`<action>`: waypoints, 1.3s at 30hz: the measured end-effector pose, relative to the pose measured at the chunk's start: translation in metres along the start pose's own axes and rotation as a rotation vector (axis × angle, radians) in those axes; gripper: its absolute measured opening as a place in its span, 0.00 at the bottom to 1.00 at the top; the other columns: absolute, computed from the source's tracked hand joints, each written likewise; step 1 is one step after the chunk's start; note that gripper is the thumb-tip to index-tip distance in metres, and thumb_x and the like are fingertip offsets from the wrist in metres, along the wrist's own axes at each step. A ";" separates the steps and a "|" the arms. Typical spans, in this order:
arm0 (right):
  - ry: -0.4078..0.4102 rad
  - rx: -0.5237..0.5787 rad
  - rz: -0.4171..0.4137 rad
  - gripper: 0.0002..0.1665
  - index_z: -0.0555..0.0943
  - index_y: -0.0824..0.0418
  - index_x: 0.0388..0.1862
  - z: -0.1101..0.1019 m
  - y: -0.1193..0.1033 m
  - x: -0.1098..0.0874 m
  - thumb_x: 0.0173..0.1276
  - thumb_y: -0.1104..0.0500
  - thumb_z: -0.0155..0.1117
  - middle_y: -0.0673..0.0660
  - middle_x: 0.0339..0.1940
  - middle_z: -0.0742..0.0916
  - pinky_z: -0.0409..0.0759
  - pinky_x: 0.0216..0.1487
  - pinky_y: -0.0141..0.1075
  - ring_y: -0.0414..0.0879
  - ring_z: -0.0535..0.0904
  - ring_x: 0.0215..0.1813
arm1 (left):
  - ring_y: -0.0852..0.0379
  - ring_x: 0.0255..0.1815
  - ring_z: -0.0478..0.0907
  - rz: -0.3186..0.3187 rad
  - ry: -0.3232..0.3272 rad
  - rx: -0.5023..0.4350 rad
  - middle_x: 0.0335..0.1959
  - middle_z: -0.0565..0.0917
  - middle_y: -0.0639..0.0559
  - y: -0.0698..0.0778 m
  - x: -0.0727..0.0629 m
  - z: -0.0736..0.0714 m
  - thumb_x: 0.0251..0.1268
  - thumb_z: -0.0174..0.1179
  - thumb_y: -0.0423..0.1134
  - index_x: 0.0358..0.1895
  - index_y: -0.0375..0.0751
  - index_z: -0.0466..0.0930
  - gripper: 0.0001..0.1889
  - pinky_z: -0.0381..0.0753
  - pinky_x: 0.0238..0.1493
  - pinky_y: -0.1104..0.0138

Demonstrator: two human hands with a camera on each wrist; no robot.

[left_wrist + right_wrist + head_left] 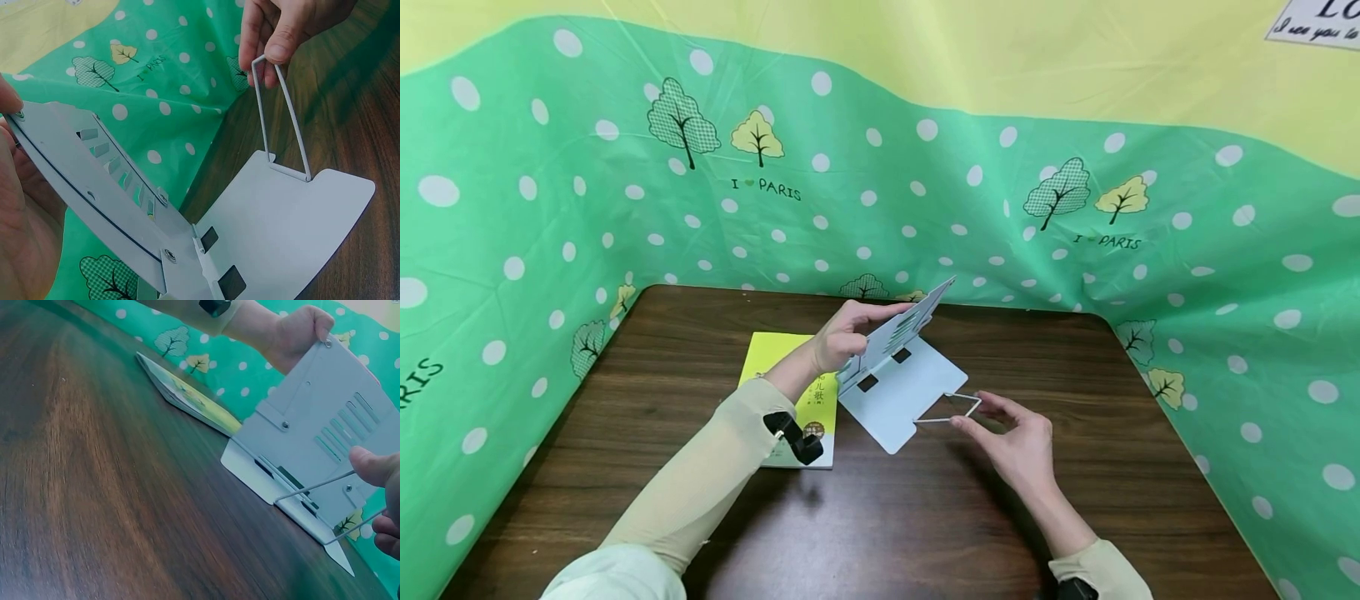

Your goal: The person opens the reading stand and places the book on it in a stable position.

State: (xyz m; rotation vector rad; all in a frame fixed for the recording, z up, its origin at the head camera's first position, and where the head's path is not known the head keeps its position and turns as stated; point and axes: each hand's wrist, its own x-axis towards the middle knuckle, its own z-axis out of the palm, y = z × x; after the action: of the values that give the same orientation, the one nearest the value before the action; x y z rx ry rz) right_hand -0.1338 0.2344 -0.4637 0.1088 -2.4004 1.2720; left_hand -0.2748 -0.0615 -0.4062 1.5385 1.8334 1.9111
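Note:
A pale metal book stand (917,392) is unfolded on the table, its slotted back plate (325,412) tilted up from the flat base plate (281,219). My left hand (842,337) grips the upper edge of the raised plate, with the thumb on one side and fingers on the other. A thin wire support (281,119) is hinged at a notch in the base plate's edge. At its outer end, my right hand (1011,433) pinches the wire between thumb and fingers. The wire slants up from the base.
Left of the stand lies a yellow book (823,408), partly under my left forearm. The brown wooden table (865,525) ends at the back and sides against a green dotted cloth (865,200). Black straps (793,437) circle both wrists.

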 end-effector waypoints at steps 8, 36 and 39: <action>0.077 -0.003 -0.005 0.27 0.93 0.62 0.44 0.009 -0.005 0.001 0.48 0.52 0.93 0.50 0.34 0.93 0.87 0.39 0.34 0.46 0.90 0.38 | 0.24 0.69 0.71 -0.006 0.002 -0.009 0.69 0.74 0.24 0.000 0.000 0.000 0.37 0.44 0.33 0.72 0.15 0.66 0.47 0.71 0.65 0.32; 0.095 0.276 -0.064 0.03 0.91 0.73 0.33 0.040 -0.050 -0.003 0.61 0.77 0.78 0.64 0.31 0.92 0.82 0.32 0.25 0.44 0.88 0.31 | 0.45 0.71 0.75 -0.022 0.017 -0.034 0.69 0.72 0.22 0.000 0.000 0.000 0.38 0.44 0.33 0.73 0.16 0.65 0.47 0.71 0.67 0.34; 0.095 0.291 -0.083 0.03 0.91 0.74 0.33 0.041 -0.050 -0.002 0.61 0.77 0.77 0.65 0.31 0.91 0.83 0.33 0.26 0.47 0.89 0.31 | 0.45 0.70 0.76 -0.023 0.017 -0.026 0.70 0.74 0.26 0.001 -0.001 0.000 0.38 0.44 0.33 0.72 0.16 0.66 0.47 0.72 0.66 0.35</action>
State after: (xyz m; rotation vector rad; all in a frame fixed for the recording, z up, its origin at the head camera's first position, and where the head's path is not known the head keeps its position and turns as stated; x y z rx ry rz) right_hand -0.1319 0.1718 -0.4463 0.2243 -2.0967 1.5429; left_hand -0.2741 -0.0622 -0.4063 1.4913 1.8168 1.9366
